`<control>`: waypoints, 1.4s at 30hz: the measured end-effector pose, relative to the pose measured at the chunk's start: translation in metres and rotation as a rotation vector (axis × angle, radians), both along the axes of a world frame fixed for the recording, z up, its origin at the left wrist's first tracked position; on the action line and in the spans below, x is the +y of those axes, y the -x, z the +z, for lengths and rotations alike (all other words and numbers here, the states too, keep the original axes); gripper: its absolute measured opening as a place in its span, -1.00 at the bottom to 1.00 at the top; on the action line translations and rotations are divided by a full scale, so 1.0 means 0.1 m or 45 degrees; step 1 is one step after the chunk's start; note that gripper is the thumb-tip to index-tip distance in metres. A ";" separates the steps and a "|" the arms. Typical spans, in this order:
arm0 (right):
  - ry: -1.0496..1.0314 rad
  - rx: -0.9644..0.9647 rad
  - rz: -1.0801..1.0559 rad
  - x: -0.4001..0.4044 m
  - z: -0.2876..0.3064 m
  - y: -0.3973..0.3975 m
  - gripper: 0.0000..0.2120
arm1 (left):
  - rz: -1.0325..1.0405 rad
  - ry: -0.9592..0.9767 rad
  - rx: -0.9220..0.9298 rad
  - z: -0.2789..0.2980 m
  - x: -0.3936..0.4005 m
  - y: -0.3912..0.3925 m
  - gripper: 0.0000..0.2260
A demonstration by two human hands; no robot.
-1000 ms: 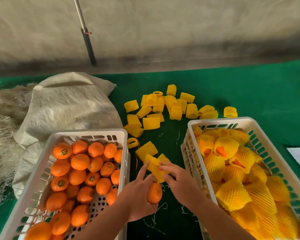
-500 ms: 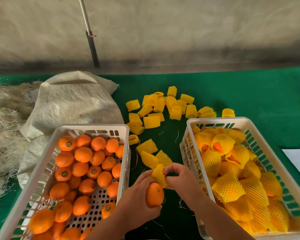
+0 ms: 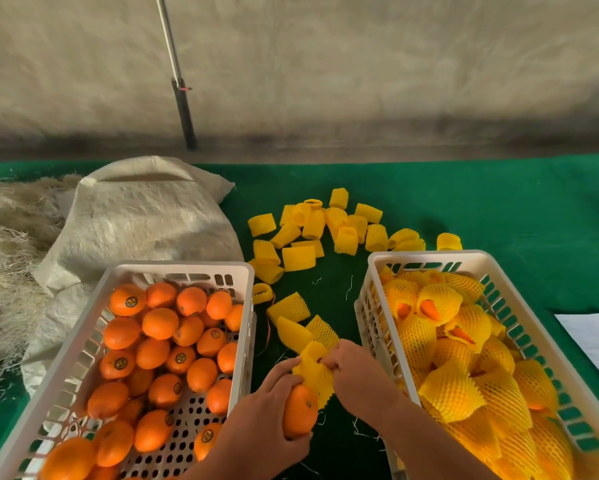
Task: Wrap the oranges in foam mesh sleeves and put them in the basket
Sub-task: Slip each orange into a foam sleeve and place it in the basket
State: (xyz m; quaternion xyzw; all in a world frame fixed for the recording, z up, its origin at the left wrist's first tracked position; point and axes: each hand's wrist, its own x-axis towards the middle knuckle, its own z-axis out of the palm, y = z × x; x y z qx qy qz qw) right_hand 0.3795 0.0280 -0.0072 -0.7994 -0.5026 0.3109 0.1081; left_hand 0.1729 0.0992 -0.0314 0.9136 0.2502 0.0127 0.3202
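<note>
Now the bare orange [image 3: 300, 410] sits in the left hand [image 3: 267, 420], fingers curled round it. At its 1 o'clock, touching it, the right hand [image 3: 357, 374] pinches a yellow foam sleeve [image 3: 313, 374]. Best to stretch the sleeve's mouth wide, then push the orange straight in. The sleeved-orange basket [image 3: 426, 259] waits at 3 o'clock.
</note>
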 end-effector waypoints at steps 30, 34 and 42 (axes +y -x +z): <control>-0.204 -0.284 -0.042 -0.13 -0.11 0.07 -0.43 | 0.144 0.582 0.345 0.42 0.38 -0.15 -0.41; -0.240 -0.160 -0.037 -0.12 -0.12 0.20 -0.34 | 0.616 1.173 -0.012 0.50 0.38 -0.20 -0.60; -0.405 -0.062 -0.044 -0.13 -0.11 0.49 -0.31 | 0.619 0.509 -0.082 0.32 0.05 -0.22 -0.39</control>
